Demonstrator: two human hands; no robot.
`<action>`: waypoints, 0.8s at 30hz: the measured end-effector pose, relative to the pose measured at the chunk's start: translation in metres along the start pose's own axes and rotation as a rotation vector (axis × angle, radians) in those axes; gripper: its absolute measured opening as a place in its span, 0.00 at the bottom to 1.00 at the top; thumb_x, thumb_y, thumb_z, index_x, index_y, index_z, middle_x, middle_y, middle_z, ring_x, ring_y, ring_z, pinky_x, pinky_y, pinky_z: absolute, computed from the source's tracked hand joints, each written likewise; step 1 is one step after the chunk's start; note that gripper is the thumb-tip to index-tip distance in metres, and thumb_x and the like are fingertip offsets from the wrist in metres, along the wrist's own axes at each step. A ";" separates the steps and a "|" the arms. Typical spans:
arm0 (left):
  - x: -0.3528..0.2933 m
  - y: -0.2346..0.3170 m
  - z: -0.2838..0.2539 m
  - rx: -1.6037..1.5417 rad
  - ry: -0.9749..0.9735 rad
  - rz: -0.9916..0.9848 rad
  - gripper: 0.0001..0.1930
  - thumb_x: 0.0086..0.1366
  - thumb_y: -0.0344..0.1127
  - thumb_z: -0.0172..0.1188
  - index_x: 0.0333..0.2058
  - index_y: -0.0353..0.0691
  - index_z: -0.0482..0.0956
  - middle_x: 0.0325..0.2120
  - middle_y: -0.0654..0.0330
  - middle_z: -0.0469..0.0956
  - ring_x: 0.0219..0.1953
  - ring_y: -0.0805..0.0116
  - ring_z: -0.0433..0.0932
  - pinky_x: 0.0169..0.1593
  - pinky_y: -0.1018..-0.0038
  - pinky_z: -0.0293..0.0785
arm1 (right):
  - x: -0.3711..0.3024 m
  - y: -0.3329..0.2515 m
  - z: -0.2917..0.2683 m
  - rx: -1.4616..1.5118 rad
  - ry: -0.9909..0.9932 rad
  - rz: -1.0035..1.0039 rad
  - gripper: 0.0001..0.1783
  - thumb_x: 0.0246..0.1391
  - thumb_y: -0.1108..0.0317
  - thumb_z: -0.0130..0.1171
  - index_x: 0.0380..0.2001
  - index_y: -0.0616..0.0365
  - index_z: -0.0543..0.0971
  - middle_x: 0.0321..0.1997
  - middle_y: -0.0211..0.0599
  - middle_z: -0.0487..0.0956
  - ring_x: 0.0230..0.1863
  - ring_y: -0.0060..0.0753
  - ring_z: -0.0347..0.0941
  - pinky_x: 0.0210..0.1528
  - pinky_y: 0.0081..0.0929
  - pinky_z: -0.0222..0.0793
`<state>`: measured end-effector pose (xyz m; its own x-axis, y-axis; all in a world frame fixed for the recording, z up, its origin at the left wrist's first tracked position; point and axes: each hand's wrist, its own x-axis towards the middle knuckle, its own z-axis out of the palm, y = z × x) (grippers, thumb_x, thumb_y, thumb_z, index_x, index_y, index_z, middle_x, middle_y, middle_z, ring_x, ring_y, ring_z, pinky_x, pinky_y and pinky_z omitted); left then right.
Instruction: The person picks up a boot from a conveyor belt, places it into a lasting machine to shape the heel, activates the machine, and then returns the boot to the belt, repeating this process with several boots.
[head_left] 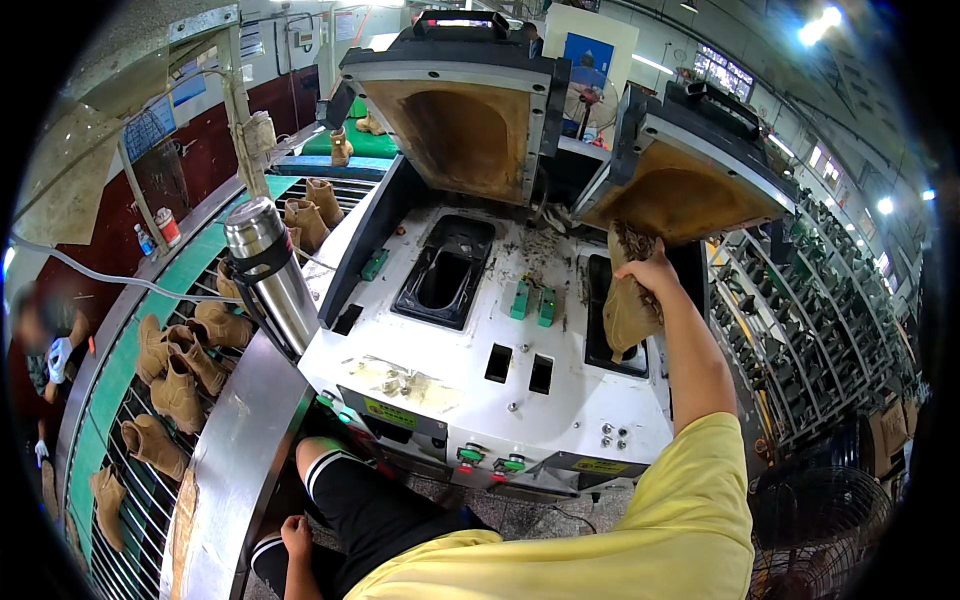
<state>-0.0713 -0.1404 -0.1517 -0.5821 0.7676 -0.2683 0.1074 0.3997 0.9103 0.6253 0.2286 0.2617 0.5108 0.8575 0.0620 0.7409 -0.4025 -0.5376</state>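
Observation:
My right hand (652, 272) is closed on a tan boot (630, 312), which it holds tilted over the right-hand opening (598, 345) of a white two-station press machine (455, 365). Above that opening the right lid (690, 190) stands raised, its brown padded inside showing. The boot hides part of the opening. Low on the left, my left hand (297, 537) hangs beside my leg with its fingers curled, and nothing shows in it. The left lid (455, 125) is also up, over a black-rimmed opening (445, 272) with no boot in it.
Several tan boots (178, 392) sit on a roller conveyor (130, 500) at left. A steel flask (270, 265) stands by the machine's left edge. Racks of dark parts (810, 310) and a floor fan (820, 530) are at right. Another person (50, 350) is at far left.

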 end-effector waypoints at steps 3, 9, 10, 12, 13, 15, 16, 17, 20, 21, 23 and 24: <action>0.004 -0.001 0.007 0.056 -0.017 0.034 0.06 0.60 0.29 0.55 0.27 0.33 0.76 0.16 0.63 0.73 0.17 0.76 0.70 0.22 0.78 0.66 | 0.015 0.026 0.003 0.052 0.003 0.008 0.69 0.23 0.58 0.72 0.67 0.64 0.41 0.60 0.60 0.65 0.60 0.48 0.65 0.58 0.31 0.65; 0.004 -0.004 0.006 0.123 0.031 0.049 0.06 0.59 0.28 0.55 0.26 0.32 0.76 0.17 0.63 0.74 0.19 0.75 0.72 0.25 0.77 0.68 | 0.025 0.047 0.024 0.085 -0.049 0.068 0.70 0.25 0.58 0.72 0.67 0.64 0.38 0.62 0.60 0.63 0.60 0.49 0.65 0.57 0.33 0.65; 0.004 -0.006 0.003 0.125 0.036 0.043 0.06 0.58 0.28 0.55 0.26 0.31 0.76 0.17 0.62 0.74 0.19 0.75 0.72 0.25 0.77 0.68 | 0.022 0.044 0.030 0.093 -0.067 0.066 0.70 0.25 0.58 0.72 0.67 0.64 0.37 0.62 0.61 0.63 0.60 0.49 0.65 0.57 0.33 0.66; 0.007 -0.011 0.002 0.108 0.042 0.065 0.06 0.59 0.28 0.55 0.26 0.32 0.76 0.17 0.63 0.74 0.18 0.75 0.71 0.24 0.77 0.67 | 0.015 0.038 0.036 -0.017 -0.087 0.182 0.70 0.27 0.55 0.71 0.67 0.62 0.36 0.62 0.60 0.63 0.61 0.51 0.64 0.59 0.36 0.63; 0.006 -0.011 0.000 0.103 0.043 0.075 0.06 0.59 0.28 0.55 0.26 0.32 0.76 0.17 0.63 0.74 0.18 0.75 0.71 0.24 0.77 0.67 | 0.007 0.035 0.040 -0.063 -0.082 0.198 0.70 0.27 0.53 0.71 0.68 0.60 0.37 0.62 0.59 0.65 0.61 0.51 0.64 0.60 0.37 0.63; 0.004 -0.011 0.000 -0.006 0.066 0.084 0.06 0.59 0.29 0.54 0.26 0.33 0.76 0.15 0.64 0.72 0.16 0.75 0.69 0.21 0.78 0.65 | -0.010 0.029 0.046 -0.141 -0.040 0.173 0.65 0.31 0.47 0.67 0.69 0.53 0.41 0.59 0.53 0.70 0.59 0.52 0.67 0.58 0.41 0.63; 0.002 -0.006 0.003 -0.060 0.070 0.090 0.07 0.59 0.30 0.53 0.26 0.33 0.76 0.14 0.64 0.71 0.15 0.75 0.69 0.20 0.78 0.65 | -0.019 0.031 0.044 -0.154 -0.027 0.156 0.61 0.34 0.46 0.65 0.68 0.54 0.45 0.58 0.52 0.71 0.58 0.52 0.67 0.58 0.41 0.63; 0.000 0.004 0.008 -0.128 0.077 0.073 0.06 0.60 0.30 0.54 0.27 0.33 0.76 0.16 0.66 0.71 0.17 0.77 0.68 0.22 0.79 0.64 | -0.023 0.033 0.042 -0.166 -0.010 0.137 0.56 0.38 0.45 0.63 0.67 0.54 0.49 0.57 0.50 0.72 0.58 0.51 0.68 0.58 0.41 0.64; -0.015 0.054 0.046 -0.121 0.153 0.274 0.06 0.60 0.29 0.56 0.27 0.34 0.77 0.18 0.66 0.72 0.20 0.78 0.69 0.24 0.81 0.64 | -0.046 0.055 0.036 -0.177 0.045 0.001 0.42 0.49 0.43 0.54 0.63 0.56 0.61 0.55 0.48 0.74 0.56 0.51 0.70 0.57 0.42 0.64; -0.025 0.081 0.064 -0.074 0.071 0.270 0.05 0.60 0.29 0.56 0.28 0.34 0.77 0.20 0.65 0.74 0.23 0.78 0.70 0.27 0.80 0.67 | -0.058 0.069 0.036 -0.178 0.066 -0.057 0.38 0.52 0.43 0.51 0.61 0.57 0.64 0.54 0.47 0.74 0.55 0.50 0.70 0.57 0.42 0.64; -0.058 0.144 0.105 0.003 -0.130 0.323 0.05 0.60 0.29 0.57 0.30 0.34 0.79 0.22 0.64 0.76 0.26 0.77 0.73 0.32 0.79 0.70 | -0.100 0.108 0.046 -0.081 0.312 -0.347 0.25 0.58 0.56 0.50 0.54 0.61 0.72 0.58 0.48 0.71 0.57 0.49 0.69 0.58 0.37 0.62; -0.077 0.175 0.124 0.037 -0.249 0.376 0.05 0.60 0.30 0.57 0.31 0.34 0.79 0.23 0.64 0.77 0.27 0.77 0.73 0.33 0.78 0.71 | -0.135 0.116 0.050 0.093 0.390 -0.421 0.22 0.58 0.62 0.52 0.53 0.62 0.73 0.56 0.47 0.72 0.55 0.45 0.70 0.57 0.35 0.63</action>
<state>0.0922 -0.0672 -0.0114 -0.2855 0.9583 0.0072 0.3058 0.0840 0.9484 0.6212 0.0823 0.1491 0.3161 0.7490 0.5822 0.8826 -0.0071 -0.4701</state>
